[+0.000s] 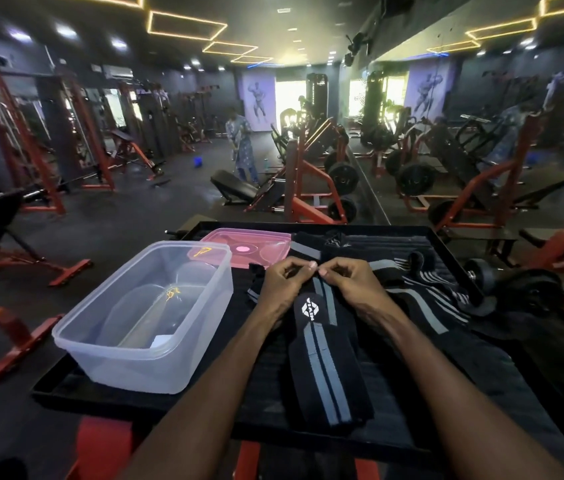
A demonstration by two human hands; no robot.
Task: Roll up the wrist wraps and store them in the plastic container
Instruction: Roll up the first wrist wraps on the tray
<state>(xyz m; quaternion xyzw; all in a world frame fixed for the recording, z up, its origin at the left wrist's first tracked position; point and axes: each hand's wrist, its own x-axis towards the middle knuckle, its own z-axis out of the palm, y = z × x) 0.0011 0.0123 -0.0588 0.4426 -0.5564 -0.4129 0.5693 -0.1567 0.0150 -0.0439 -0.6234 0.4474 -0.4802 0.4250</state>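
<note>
1. Left hand (282,280) and right hand (350,278) meet fingertip to fingertip, both pinching the far end of a wrist wrap (325,362).
2. That black, grey-striped wrist wrap lies flat on the desk (481,375), its long axis running from the person straight away toward the hands.
3. Just left stands the open plastic container (145,320); its pink lid (246,247) lies behind.
4. More wraps (422,296) lie to the right.

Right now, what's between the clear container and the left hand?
Head view: only bare black mat separates the clear container from the left hand; the pink lid sits further back, behind that gap.
</note>
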